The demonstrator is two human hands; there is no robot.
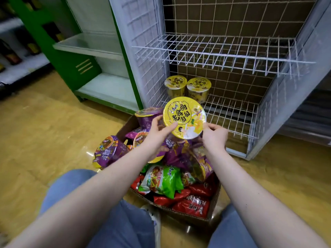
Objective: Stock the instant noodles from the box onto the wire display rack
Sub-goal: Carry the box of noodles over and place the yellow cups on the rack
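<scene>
I hold a yellow-lidded noodle cup (184,117) above the cardboard box (214,201), lid facing me. My left hand (158,130) grips its left side with the thumb on the lid rim. My right hand (214,134) pinches its right rim. Two matching yellow cups (175,85) (198,88) stand side by side at the back left of the white wire rack's bottom shelf (231,115). The upper wire shelf (223,52) holds nothing. The box is full of purple cups (148,117), green packets (161,179) and red packets (191,205).
A purple noodle packet (107,152) lies on the yellow floor left of the box. A green-framed shelving unit (89,68) stands left of the rack. My knees in blue jeans (75,185) are on either side of the box's near end.
</scene>
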